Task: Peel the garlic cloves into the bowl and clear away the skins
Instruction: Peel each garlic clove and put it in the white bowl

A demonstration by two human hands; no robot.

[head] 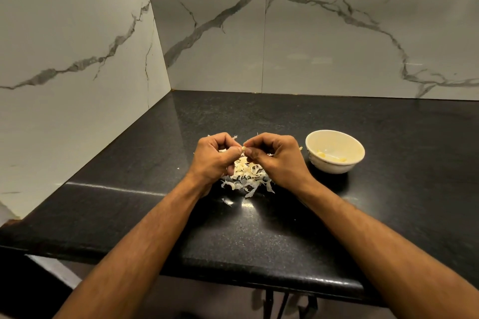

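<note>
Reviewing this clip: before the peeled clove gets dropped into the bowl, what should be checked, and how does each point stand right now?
1. Clove held: ok, pinched between the left hand and right hand.
2. Clove fully peeled: cannot tell, the fingertips cover most of it.
3. Bowl upright and open: ok, it stands on the counter beside the right hand.
4. Room in the bowl: ok, only a few cloves lie at the bottom.
5. Skins out of the bowl: ok, they are heaped on the counter under the hands; none shows inside.
6. Path to the bowl: ok, nothing stands between the right hand and it.
</note>
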